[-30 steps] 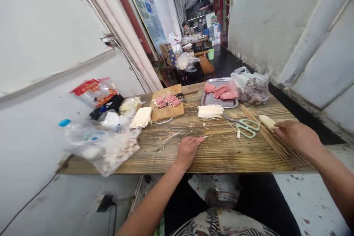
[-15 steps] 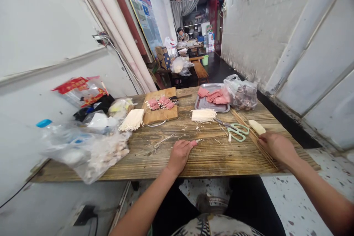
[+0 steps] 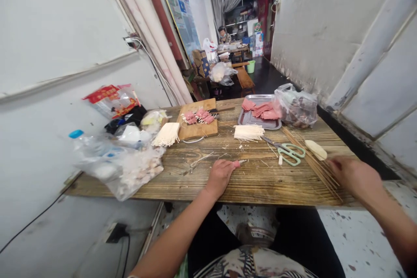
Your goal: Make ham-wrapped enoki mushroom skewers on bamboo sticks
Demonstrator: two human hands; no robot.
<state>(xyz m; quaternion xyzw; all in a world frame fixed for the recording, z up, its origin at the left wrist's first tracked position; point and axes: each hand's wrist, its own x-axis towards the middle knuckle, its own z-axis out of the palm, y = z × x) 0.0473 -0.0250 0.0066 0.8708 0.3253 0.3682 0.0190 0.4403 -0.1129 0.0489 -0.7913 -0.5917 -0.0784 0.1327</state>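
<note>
On the near middle of the wooden table, my left hand [image 3: 221, 177] is closed around a pink meat slice rolled about enoki mushrooms [image 3: 236, 163], with the white tips poking out to the right. My right hand [image 3: 356, 178], slightly blurred, hovers at the right beside the loose bamboo skewers [image 3: 314, 166]. Its fingers are pinched together, and whatever they hold is hidden. Just beyond them lies a pale, oblong piece of food [image 3: 316, 150]. Green-handled scissors [image 3: 291, 153] rest left of the skewers, by a bundle of enoki mushrooms [image 3: 248, 132].
A metal tray [image 3: 245, 120] with pink meat slices and a plastic bag [image 3: 297, 106] stand at the back right. Skewered rolls [image 3: 198, 117] lie on a cutting board [image 3: 192, 131]. More enoki [image 3: 167, 134] and bulging bags [image 3: 130, 169] occupy the left. A person [image 3: 224, 35] sits far back.
The view has shifted, so everything appears farther right. My right hand has drawn slightly away from the pale piece. My left hand keeps its hold on the roll.
</note>
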